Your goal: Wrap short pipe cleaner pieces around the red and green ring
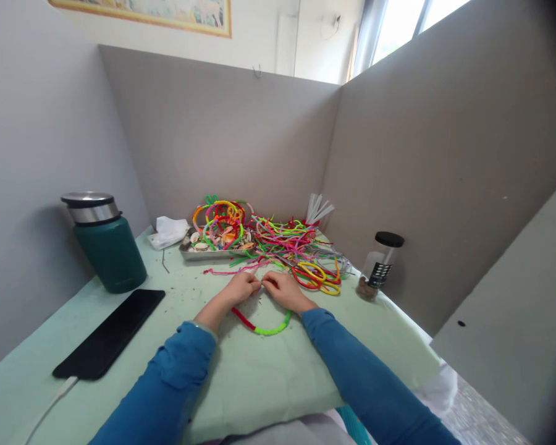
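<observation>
In the middle of the table, my left hand and my right hand meet with fingertips pinched close together. A curved red and green pipe cleaner loop hangs toward me below them, its two sides running up under my hands. Both hands are closed on this loop; the exact spot between the fingertips is too small to make out. Just beyond my right hand lie red and yellow pipe cleaner loops. A pink pipe cleaner stretches behind my left hand.
A metal tray holds colourful loops and small pieces. Beside it spreads a heap of pipe cleaners, with white strips behind. A green bottle, a phone and white tissue are left; a clear jar is right. Partitions enclose the table.
</observation>
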A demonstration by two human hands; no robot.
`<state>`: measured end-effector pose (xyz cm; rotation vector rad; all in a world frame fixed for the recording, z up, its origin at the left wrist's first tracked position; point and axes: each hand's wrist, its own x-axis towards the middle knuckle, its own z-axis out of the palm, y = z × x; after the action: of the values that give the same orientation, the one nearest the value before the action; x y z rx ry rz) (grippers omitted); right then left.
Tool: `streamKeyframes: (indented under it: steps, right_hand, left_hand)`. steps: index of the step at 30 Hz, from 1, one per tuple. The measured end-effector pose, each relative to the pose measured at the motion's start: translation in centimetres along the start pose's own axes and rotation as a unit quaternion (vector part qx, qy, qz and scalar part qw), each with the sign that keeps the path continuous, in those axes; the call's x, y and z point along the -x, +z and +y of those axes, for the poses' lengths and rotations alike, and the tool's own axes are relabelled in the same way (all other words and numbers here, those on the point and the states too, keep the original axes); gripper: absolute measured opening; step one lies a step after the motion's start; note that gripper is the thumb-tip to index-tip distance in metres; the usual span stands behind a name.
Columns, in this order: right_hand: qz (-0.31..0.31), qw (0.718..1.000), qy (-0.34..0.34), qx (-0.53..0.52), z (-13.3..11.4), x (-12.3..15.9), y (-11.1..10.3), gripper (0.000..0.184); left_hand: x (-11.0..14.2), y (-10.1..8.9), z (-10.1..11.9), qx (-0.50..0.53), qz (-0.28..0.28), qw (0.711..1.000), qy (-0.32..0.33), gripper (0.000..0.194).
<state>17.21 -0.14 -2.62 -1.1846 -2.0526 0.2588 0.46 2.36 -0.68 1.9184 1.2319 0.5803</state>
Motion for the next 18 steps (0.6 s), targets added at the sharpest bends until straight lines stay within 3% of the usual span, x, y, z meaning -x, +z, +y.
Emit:
streamKeyframes:
  steps: [9,15,18]
  right_hand:
    - [-0.002,1.000,0.000,-0.007,-0.15,0.07,-0.17,0.013]
    - [0.001,1.000,0.003,-0.001,0.02,0.02,-0.08,0.012]
    - [0.003,1.000,0.005,-0.001,0.14,-0.01,0.00,0.013]
  left_hand:
    - [0.23,-0.03,0.18,0.033,-0.012,0.999,-0.010,0.020]
    - [0.21,0.03,0.22,0.012,-0.011,1.000,-0.001,0.015]
    - [0.15,-0.03,0.35,-0.041,0.017,0.999,0.023,0.012]
